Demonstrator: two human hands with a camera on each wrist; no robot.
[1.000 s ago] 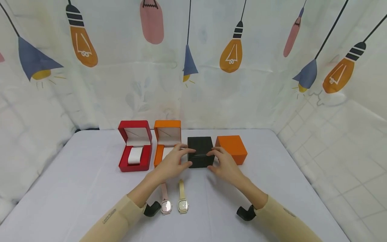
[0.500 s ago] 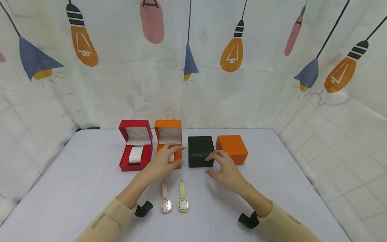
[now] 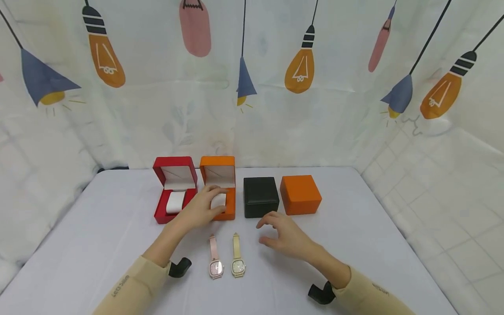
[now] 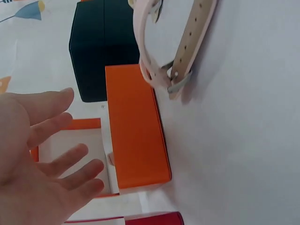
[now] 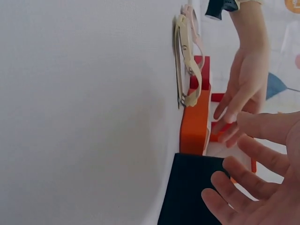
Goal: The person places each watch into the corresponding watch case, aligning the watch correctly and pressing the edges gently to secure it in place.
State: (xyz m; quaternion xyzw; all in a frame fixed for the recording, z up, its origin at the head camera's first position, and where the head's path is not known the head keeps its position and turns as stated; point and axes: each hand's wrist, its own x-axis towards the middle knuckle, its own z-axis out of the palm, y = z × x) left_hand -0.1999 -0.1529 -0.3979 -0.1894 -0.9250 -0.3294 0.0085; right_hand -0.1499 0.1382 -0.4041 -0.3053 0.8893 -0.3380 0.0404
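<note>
My left hand (image 3: 201,209), fingers relaxed and holding nothing, hovers over the front of the orange watch box (image 3: 230,204), whose lid is raised. A white cushion (image 3: 218,201) sits inside that box. My right hand (image 3: 286,234), also holding nothing, is above the table in front of the closed black box (image 3: 260,197), fingers loosely bent. Between the hands lie a watch with a pink strap (image 3: 215,262) and a watch with a cream-yellow strap (image 3: 237,261), dials toward me. In the left wrist view the pink strap (image 4: 143,47) shows its buckle.
A red watch box (image 3: 158,214), lid raised with a white cushion inside, stands at the left of the row. A closed orange box (image 3: 301,195) stands at the right end. Behind the table (image 3: 354,245) hangs a printed curtain (image 3: 157,118).
Both hands have come off the black box. The left has moved left to the open orange box, and the right has drawn back toward me. The boxes and watches have stayed put.
</note>
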